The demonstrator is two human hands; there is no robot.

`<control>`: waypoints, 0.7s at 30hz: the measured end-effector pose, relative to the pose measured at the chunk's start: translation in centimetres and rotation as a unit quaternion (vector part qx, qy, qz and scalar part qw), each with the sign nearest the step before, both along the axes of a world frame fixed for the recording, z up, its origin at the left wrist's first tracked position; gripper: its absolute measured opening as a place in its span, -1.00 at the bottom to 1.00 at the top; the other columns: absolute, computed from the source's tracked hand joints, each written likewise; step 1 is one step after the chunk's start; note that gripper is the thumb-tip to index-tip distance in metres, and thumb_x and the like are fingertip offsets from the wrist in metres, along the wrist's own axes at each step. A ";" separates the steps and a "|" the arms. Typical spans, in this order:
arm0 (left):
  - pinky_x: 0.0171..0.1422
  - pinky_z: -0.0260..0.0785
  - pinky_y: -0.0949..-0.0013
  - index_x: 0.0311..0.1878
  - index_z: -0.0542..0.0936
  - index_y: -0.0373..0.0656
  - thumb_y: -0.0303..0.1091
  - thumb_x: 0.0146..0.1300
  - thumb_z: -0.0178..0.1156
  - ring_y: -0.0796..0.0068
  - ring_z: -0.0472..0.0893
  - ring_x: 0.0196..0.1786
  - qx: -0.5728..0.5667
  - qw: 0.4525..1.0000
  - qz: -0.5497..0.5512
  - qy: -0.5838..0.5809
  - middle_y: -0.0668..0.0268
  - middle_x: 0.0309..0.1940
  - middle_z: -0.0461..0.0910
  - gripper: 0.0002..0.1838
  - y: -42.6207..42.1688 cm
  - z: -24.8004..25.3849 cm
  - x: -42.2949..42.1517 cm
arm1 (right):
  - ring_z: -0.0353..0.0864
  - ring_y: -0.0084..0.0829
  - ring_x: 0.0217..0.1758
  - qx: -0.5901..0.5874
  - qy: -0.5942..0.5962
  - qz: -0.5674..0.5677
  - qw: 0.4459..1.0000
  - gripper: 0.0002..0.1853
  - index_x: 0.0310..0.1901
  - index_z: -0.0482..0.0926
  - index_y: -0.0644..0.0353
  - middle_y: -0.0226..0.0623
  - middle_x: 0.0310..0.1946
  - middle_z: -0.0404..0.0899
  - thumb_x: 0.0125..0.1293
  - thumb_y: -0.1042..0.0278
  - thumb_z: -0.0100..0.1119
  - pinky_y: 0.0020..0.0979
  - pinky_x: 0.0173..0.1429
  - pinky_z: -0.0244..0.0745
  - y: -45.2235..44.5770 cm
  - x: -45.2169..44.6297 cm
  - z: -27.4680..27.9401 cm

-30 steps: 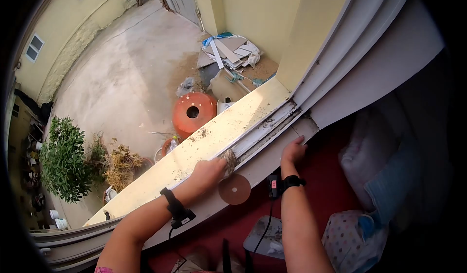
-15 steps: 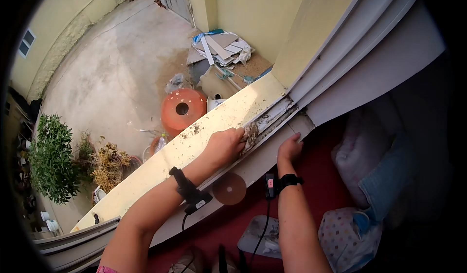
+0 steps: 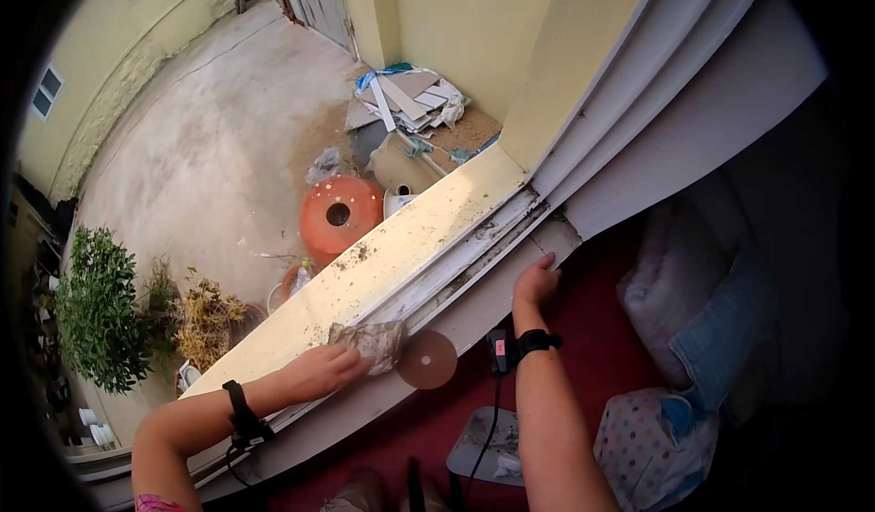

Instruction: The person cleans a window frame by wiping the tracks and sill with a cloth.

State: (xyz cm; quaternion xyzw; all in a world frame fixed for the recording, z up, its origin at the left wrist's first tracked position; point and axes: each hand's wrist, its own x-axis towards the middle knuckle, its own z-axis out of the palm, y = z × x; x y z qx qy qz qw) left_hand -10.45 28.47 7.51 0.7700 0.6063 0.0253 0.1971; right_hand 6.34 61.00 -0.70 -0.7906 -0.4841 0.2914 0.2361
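My left hand [image 3: 326,371] is closed on a crumpled, dirt-stained rag [image 3: 372,342], pressed against the window track [image 3: 456,279] on the sill. Dark grime lies in the far stretch of the track; the part nearer the rag looks whiter. My right hand [image 3: 536,281] rests at the inner edge of the sill [image 3: 483,307], thumb stretched out and holding nothing; its other fingers are partly hidden. Just right of the rag, a round brown disc [image 3: 427,360] with a small pale centre lies on the inner sill.
The outer ledge [image 3: 437,211] is speckled with dirt and drops to a yard with an orange round pot [image 3: 340,216], scrap boards [image 3: 415,97] and a green shrub [image 3: 100,311]. Inside are a grey tray [image 3: 469,439], a dotted cloth bag [image 3: 647,448] and bedding [image 3: 679,275].
My left hand has slid the rag along the track toward the lower left, away from the far corner. The right hand has stayed at the sill edge.
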 end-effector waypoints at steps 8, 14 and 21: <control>0.08 0.24 0.37 0.10 0.48 -0.18 -0.35 0.11 0.03 0.36 0.38 -0.05 0.091 0.992 -0.030 0.085 0.30 -0.11 0.36 -0.57 3.4 0.9 1.0 | 0.50 0.11 -0.01 0.004 0.009 0.001 1.000 -0.34 0.08 0.35 0.49 0.27 -0.08 0.49 0.36 -0.10 -0.27 -0.12 0.05 0.44 0.2 0.2 -0.4; -0.15 0.27 0.41 0.10 0.46 -0.26 -0.40 0.11 0.02 0.39 0.35 -0.24 0.113 0.992 0.026 0.040 0.33 -0.32 0.33 -0.56 8.8 -1.7 2.4 | 0.51 0.11 -0.02 0.000 -0.018 0.004 1.000 -0.35 0.09 0.35 0.46 0.23 -0.09 0.50 0.36 -0.09 -0.29 -0.10 0.04 0.44 0.1 0.3 -0.3; -0.16 0.34 0.39 0.05 0.48 -0.27 -0.43 0.13 0.03 0.33 0.37 -0.22 0.115 0.991 0.057 -0.032 0.26 -0.32 0.33 -0.63 11.5 -3.3 2.4 | 0.50 0.10 0.00 -0.024 0.020 0.006 0.999 -0.33 0.12 0.33 0.43 0.21 -0.05 0.49 0.35 -0.13 -0.32 -0.09 0.05 0.44 0.2 0.2 -0.2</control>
